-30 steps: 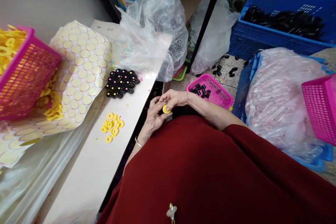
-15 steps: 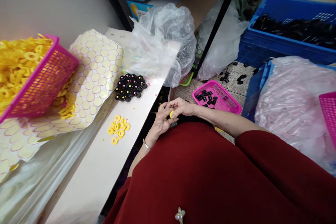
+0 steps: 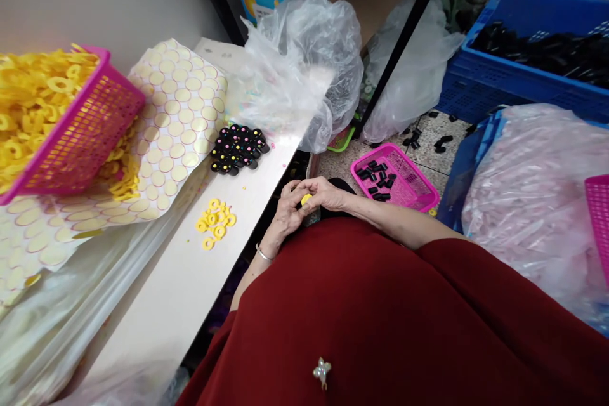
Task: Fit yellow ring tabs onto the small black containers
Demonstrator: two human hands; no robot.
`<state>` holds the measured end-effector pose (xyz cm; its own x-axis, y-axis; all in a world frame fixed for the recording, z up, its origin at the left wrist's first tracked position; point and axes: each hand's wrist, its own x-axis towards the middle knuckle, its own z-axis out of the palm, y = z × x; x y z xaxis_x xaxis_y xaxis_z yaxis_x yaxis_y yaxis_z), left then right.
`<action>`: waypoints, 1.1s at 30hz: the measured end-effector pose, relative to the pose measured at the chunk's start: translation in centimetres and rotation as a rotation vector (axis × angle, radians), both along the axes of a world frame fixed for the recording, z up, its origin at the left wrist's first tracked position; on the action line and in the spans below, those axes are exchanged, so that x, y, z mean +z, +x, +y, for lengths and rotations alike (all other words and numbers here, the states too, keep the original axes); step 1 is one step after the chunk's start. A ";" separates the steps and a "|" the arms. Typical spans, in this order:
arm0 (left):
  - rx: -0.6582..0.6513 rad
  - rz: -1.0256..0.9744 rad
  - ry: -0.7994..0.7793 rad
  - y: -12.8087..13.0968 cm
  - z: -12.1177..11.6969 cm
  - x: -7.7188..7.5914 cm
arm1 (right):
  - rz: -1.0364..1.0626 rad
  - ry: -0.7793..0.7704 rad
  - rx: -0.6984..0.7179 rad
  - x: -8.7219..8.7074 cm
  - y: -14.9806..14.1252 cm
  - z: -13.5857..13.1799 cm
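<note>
My left hand, with a bangle at its wrist, is closed in front of my body beside the table edge. It meets my right hand, whose thumb and fingers pinch a small yellow round piece. Both hands grip this piece between them; whether something else is under the fingers is hidden. On the white table to the left lies a little heap of yellow rings. Behind it stands a cluster of short black cylinders with coloured dots on top.
A pink basket heaped with yellow rings stands on a dotted sheet. Clear plastic bags hang at the table's far end. A pink tray with black pieces lies at right, near a blue crate and a bulky plastic bag.
The view has shifted slightly. Both hands stay together, and the yellow piece between them shows a little more of its round face.
</note>
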<state>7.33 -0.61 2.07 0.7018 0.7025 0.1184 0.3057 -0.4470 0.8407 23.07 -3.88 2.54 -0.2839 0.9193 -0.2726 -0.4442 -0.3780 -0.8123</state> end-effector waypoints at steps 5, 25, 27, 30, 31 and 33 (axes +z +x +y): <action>0.065 0.001 -0.084 -0.8 0.2 -0.5 | 0.028 0.000 0.049 0.0 -0.1 0.1; 0.197 -0.066 0.147 -1.5 0.2 -1.5 | -0.380 0.265 0.160 -1.5 -0.4 2.4; 0.232 -0.098 0.219 -2.2 0.5 -1.0 | -0.702 0.349 0.138 -1.4 0.0 3.3; 0.422 -0.088 0.319 -4.0 0.9 -0.2 | -1.294 0.529 0.162 -1.6 0.1 4.1; 0.530 -0.043 0.355 -4.8 1.0 0.0 | -1.436 0.584 0.211 -1.7 0.1 4.2; 0.754 0.142 0.411 -6.3 1.3 0.6 | -1.605 0.647 0.320 -2.0 -0.1 4.4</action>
<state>1.06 0.72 2.67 0.0942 0.9067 0.4112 0.7323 -0.3429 0.5884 22.96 0.47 0.50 -0.3002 0.9500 -0.0856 0.8933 0.2485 -0.3746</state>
